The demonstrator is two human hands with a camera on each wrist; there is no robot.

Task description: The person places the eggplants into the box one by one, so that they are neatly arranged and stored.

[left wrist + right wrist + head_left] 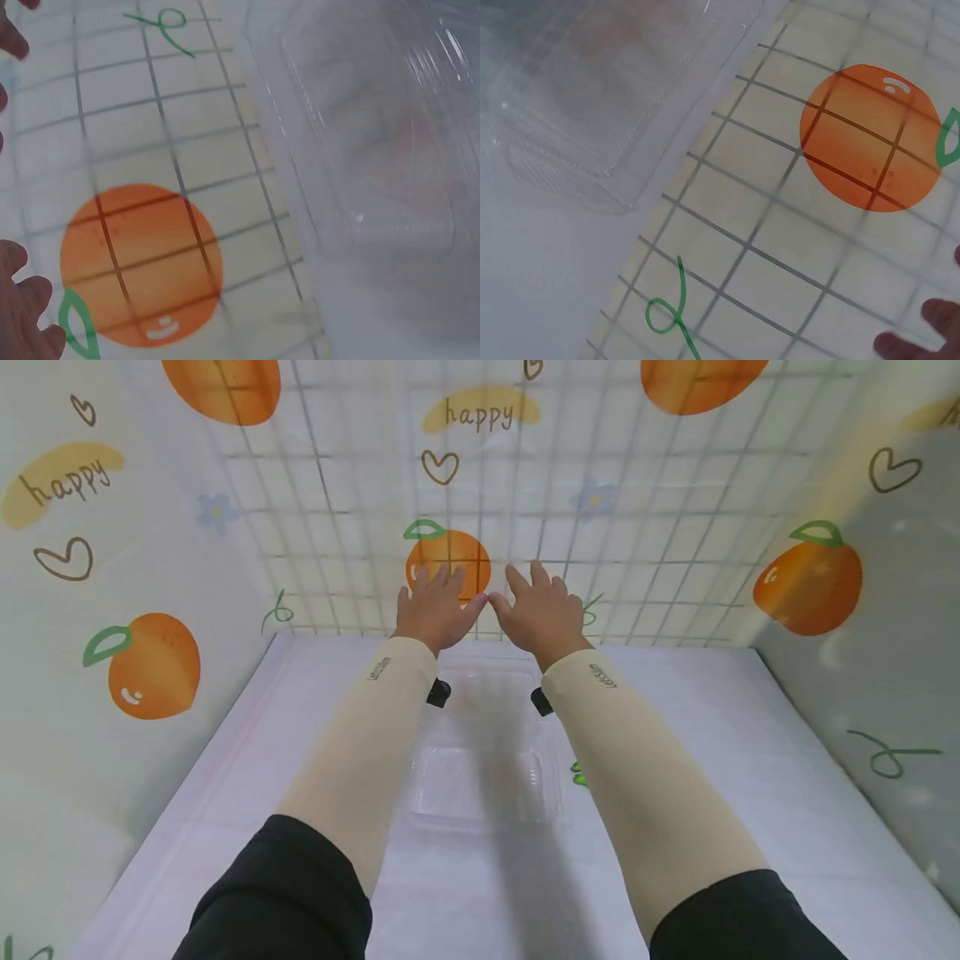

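Observation:
Both hands are raised in front of the back wall with fingers spread, holding nothing. In the head view my left hand [437, 617] and my right hand [546, 614] are side by side, thumb tips meeting between them. Below, partly behind the forearms, a clear plastic clamshell box [450, 785] lies opened out on the table. Its ridged, see-through wall shows in the left wrist view [360, 150] and the right wrist view. A small bright green thing [577, 774] peeks out from beside the right forearm, mostly hidden by it.
A white cloth covers the table [300, 693]. Around it hang pale sheets printed with oranges, hearts and the word happy, with a wire grid [675, 527] showing through at the back. A dark wrist camera [438, 693] sits under the left wrist, another [541, 702] under the right.

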